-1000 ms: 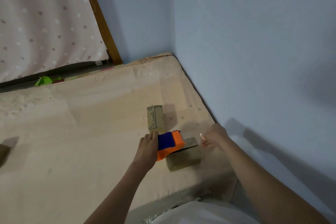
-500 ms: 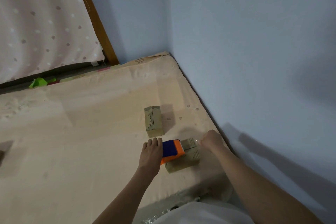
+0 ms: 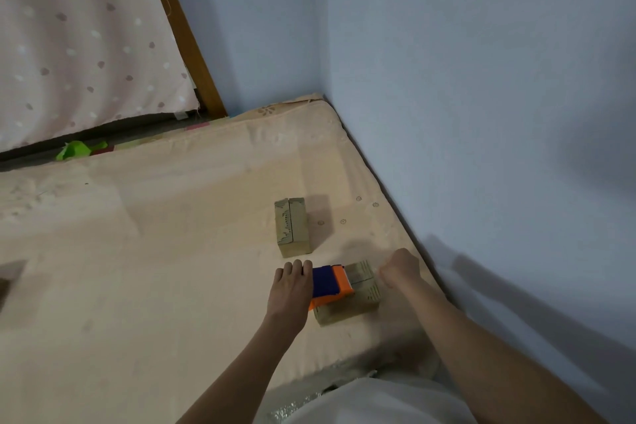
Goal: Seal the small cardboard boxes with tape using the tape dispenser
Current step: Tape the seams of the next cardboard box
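A small cardboard box [image 3: 358, 299] lies on the beige mattress [image 3: 172, 251] near its right edge. An orange and blue tape dispenser [image 3: 330, 282] rests on the box's left end, with my left hand [image 3: 290, 293] gripping it from the left. My right hand [image 3: 399, 268] is at the box's right end, fingers pinched together on what looks like a clear tape end. A second small cardboard box [image 3: 292, 231] lies just beyond, apart from both hands, with a seam along its top.
Blue walls [image 3: 481, 113] meet at the corner right of the mattress. A dotted curtain [image 3: 86, 38] and wooden frame [image 3: 182, 31] stand at the back left. A green scrap [image 3: 74, 150] lies behind the mattress. A dark object [image 3: 7, 282] shows at the left edge.
The dispenser and my left hand slid leftward along the near box, exposing more of its top. My right hand dropped to the box's right end and stayed there.
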`<state>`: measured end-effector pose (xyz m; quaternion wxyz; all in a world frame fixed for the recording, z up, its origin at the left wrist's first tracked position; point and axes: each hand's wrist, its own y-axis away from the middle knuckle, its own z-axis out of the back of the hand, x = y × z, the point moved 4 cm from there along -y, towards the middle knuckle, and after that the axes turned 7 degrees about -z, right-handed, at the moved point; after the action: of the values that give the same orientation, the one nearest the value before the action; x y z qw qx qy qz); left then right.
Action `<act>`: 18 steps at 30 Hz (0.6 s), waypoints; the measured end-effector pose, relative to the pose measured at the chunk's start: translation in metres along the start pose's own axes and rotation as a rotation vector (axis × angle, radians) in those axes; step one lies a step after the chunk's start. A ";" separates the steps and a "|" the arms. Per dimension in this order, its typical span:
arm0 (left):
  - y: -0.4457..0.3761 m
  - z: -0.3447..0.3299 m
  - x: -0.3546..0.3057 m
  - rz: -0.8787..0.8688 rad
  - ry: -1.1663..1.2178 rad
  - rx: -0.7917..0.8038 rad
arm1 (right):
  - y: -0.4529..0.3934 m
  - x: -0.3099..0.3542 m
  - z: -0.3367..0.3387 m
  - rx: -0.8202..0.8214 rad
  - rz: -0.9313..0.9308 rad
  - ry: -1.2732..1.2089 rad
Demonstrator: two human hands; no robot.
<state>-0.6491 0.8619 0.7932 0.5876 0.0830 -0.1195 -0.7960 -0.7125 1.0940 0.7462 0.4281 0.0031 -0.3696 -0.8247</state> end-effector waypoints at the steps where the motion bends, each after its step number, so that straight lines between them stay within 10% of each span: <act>1: 0.000 0.000 -0.001 -0.001 -0.002 0.003 | 0.000 0.000 -0.001 -0.002 0.002 0.007; 18: -0.003 -0.001 -0.003 0.024 -0.018 0.038 | 0.005 0.004 -0.011 0.026 0.009 0.045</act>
<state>-0.6506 0.8658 0.7918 0.5944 0.0854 -0.1410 -0.7871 -0.7078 1.0831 0.7429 0.4400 0.0257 -0.3705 -0.8176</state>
